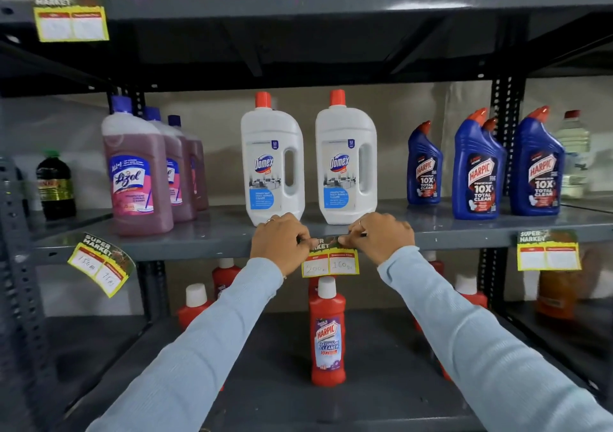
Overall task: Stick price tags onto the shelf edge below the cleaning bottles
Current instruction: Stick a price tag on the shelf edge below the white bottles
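A yellow and red price tag (330, 263) with handwritten numbers hangs at the front edge of the grey middle shelf (205, 244), below two white Domex bottles (272, 161) (346, 159). My left hand (280, 241) pinches the tag's top left corner against the shelf edge. My right hand (381, 237) pinches its top right corner. The top strip of the tag is partly hidden by my fingers.
Pink Lizol bottles (137, 173) stand at the left, blue Harpic bottles (477, 169) at the right. A tilted tag (101, 264) hangs under the Lizol; blank tags hang at right (549, 251) and on the top shelf (71, 22). Red Harpic bottles (327, 332) fill the lower shelf.
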